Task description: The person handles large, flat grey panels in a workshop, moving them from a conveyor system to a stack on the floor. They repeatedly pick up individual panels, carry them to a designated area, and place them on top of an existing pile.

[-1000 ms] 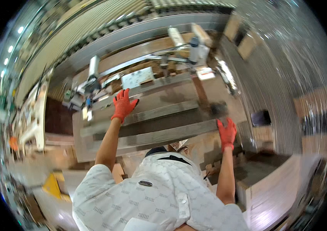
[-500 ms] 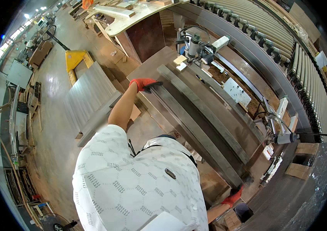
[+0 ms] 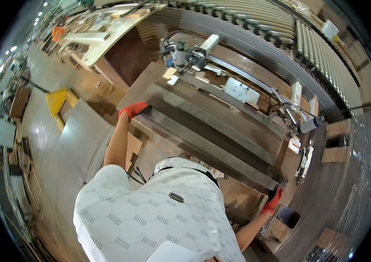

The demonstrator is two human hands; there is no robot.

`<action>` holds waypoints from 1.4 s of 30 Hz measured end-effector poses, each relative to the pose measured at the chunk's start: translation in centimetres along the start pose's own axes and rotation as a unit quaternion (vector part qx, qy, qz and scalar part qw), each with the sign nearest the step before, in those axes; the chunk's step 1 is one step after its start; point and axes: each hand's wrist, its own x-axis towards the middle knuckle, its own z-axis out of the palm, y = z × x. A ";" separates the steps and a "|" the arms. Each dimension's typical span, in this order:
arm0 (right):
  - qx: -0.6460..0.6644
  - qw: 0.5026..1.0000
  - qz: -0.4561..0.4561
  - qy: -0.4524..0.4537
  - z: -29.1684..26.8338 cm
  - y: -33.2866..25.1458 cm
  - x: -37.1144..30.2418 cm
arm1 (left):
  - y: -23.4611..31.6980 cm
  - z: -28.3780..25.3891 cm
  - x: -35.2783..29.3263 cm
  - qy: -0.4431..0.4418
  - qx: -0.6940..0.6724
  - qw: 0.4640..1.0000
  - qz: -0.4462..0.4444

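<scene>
A long grey-brown board (image 3: 207, 151) lies along the near side of the worktable, with one hand of mine at each end. At its left end, my left hand (image 3: 134, 110), in a red glove with dark fingertips, is closed on the board. My right hand (image 3: 273, 201), gloved the same way, grips the right end near the table's corner; its fingers are partly hidden by the board. Beyond it, a second grey strip (image 3: 213, 124) runs nearly parallel across the brown tabletop (image 3: 233, 124), a dark gap between them.
Behind the tabletop stand a clamp-like device (image 3: 181, 54), a metal plate (image 3: 241, 91) and a grey cylinder (image 3: 311, 125). A roller conveyor (image 3: 255, 19) runs along the back. Film-wrapped boards (image 3: 347, 187) are stacked at right. A grey board stack (image 3: 82, 135) and yellow pallet jack (image 3: 57, 102) stand left.
My view has turned, so the board now lies flatter across the picture. Both hands still hold its ends; the strip behind it keeps about the same spacing.
</scene>
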 end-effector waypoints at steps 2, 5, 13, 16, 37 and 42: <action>-0.200 0.960 -0.118 0.154 1.2 -2.6 -1.8 | 14.5 0.6 -0.6 0.103 0.298 0.945 -0.086; -0.284 0.920 -0.241 0.123 9.6 -10.1 -4.6 | 21.9 1.5 1.0 0.208 0.226 0.940 0.150; -0.465 0.746 -0.335 -0.339 27.9 -16.8 -11.2 | 36.2 15.9 14.4 0.042 0.244 0.893 0.375; -0.574 0.679 -0.275 -0.366 29.0 -13.2 -10.6 | 38.4 18.3 16.7 0.044 0.318 0.870 0.373; -0.557 0.704 -0.318 -0.306 28.2 -11.7 -11.6 | 38.1 17.8 18.7 0.004 0.230 0.827 0.512; -0.562 0.697 -0.324 -0.307 28.2 -11.8 -11.5 | 37.4 16.3 18.5 -0.032 0.148 0.838 0.525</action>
